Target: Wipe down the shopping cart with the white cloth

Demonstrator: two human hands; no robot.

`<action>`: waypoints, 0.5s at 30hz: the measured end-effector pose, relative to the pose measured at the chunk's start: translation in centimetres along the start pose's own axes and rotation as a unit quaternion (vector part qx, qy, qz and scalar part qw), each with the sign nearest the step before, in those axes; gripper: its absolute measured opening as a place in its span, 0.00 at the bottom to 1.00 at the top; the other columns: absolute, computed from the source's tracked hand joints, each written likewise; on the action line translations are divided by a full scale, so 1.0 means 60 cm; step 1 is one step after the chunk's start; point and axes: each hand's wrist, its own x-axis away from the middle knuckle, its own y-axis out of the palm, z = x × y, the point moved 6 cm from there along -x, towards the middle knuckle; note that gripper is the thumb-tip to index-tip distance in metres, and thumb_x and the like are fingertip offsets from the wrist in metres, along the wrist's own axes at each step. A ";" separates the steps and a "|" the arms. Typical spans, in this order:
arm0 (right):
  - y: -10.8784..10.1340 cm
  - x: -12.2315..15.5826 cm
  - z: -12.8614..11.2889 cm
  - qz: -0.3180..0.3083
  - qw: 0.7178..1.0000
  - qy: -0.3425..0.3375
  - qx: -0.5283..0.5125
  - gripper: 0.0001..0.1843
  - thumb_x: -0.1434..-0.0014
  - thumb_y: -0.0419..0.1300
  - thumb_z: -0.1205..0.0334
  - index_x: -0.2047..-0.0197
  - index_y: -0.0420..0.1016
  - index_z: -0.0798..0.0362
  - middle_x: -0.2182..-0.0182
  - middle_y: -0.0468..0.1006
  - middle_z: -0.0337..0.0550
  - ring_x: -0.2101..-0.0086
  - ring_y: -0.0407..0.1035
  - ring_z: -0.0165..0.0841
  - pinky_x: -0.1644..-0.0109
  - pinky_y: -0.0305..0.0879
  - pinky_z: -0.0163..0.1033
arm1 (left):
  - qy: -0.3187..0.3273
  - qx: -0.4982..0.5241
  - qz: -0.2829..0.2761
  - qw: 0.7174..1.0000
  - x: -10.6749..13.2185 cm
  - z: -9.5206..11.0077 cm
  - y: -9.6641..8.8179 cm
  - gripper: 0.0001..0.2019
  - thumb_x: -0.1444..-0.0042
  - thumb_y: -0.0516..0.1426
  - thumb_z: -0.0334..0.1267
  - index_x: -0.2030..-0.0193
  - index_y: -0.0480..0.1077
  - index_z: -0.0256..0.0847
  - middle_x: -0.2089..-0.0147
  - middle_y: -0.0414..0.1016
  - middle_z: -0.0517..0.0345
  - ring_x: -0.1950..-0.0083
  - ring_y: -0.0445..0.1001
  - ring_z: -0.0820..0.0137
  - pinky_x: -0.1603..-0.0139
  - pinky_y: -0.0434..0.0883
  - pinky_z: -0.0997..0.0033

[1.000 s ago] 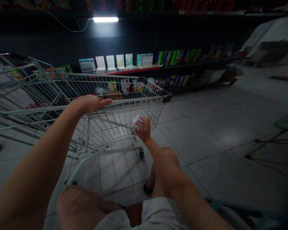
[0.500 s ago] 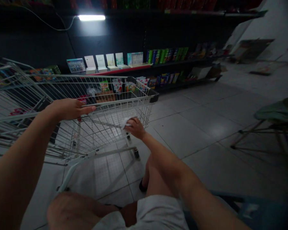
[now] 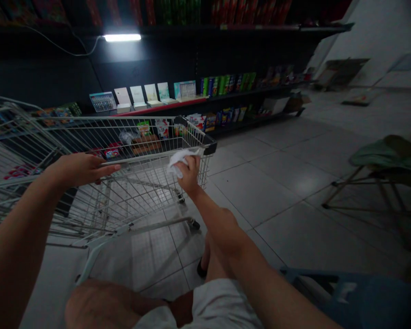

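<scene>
A wire shopping cart (image 3: 147,178) stands in front of me, its basket stretching from the left edge to a black corner cap. Over its near top rail lies my left hand (image 3: 80,169), fingers curled round the rail with one digit pointing along it. My right hand (image 3: 189,176) is closed on a crumpled white cloth (image 3: 178,160), possibly a tissue, pressed against the near side of the basket close to the top rail and the front corner. Part of the cloth sticks out past the fingers.
Behind the cart runs a dark shelf (image 3: 171,106) with upright booklets, cans (image 3: 222,85) and snack packs. A lit tube lamp (image 3: 122,38) hangs above. To the right stands a folding stool (image 3: 387,160) on the tiled floor (image 3: 270,178). Blue plastic furniture (image 3: 363,297) is at lower right.
My right hand has moved up with the white cloth, from the lower wires towards the top rail. My left hand stays on the rail. The view has shifted slightly.
</scene>
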 end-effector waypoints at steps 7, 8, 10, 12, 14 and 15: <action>-0.013 0.119 -0.010 -0.132 0.989 -0.060 -0.015 0.09 0.42 0.61 0.66 0.64 0.82 0.47 0.61 0.72 0.47 0.56 0.60 0.39 0.50 0.64 0.45 | -0.010 0.033 -0.002 0.999 0.012 -0.019 0.006 0.33 0.44 0.42 0.70 0.54 0.76 0.49 0.67 0.83 0.64 0.57 0.78 0.63 0.56 0.65 0.70; -0.029 0.101 -0.008 -0.133 0.989 -0.060 -0.024 0.09 0.41 0.60 0.66 0.62 0.82 0.47 0.59 0.73 0.46 0.56 0.61 0.39 0.50 0.64 0.44 | -0.005 0.043 -0.005 0.999 0.010 -0.023 0.008 0.33 0.44 0.42 0.70 0.55 0.76 0.49 0.67 0.83 0.64 0.57 0.78 0.63 0.55 0.65 0.70; -0.063 0.051 0.007 -0.086 0.995 -0.038 -0.027 0.11 0.40 0.58 0.65 0.58 0.81 0.47 0.53 0.72 0.47 0.53 0.61 0.39 0.47 0.63 0.46 | -0.002 0.061 -0.015 0.998 0.007 -0.034 0.013 0.35 0.46 0.42 0.71 0.57 0.77 0.48 0.68 0.83 0.63 0.57 0.78 0.64 0.54 0.66 0.70; -0.084 0.017 0.031 -0.020 1.000 0.011 -0.001 0.14 0.40 0.55 0.65 0.54 0.79 0.49 0.49 0.68 0.49 0.49 0.61 0.42 0.44 0.61 0.49 | -0.006 0.078 -0.029 0.996 0.004 -0.048 0.020 0.37 0.49 0.41 0.73 0.58 0.77 0.47 0.67 0.83 0.63 0.58 0.79 0.64 0.54 0.67 0.70; -0.077 0.022 0.051 0.012 0.999 0.038 0.027 0.14 0.41 0.55 0.64 0.53 0.77 0.51 0.48 0.66 0.51 0.48 0.59 0.43 0.44 0.61 0.51 | -0.008 0.095 -0.036 0.995 0.001 -0.062 0.025 0.40 0.52 0.40 0.76 0.59 0.78 0.46 0.66 0.83 0.63 0.59 0.79 0.65 0.53 0.67 0.70; -0.065 0.038 0.056 0.009 0.998 0.042 0.035 0.13 0.42 0.56 0.63 0.56 0.77 0.52 0.49 0.66 0.52 0.49 0.59 0.43 0.44 0.61 0.51 | -0.004 0.103 -0.034 0.994 0.001 -0.067 0.026 0.41 0.54 0.40 0.77 0.60 0.78 0.47 0.66 0.83 0.64 0.59 0.79 0.65 0.52 0.68 0.70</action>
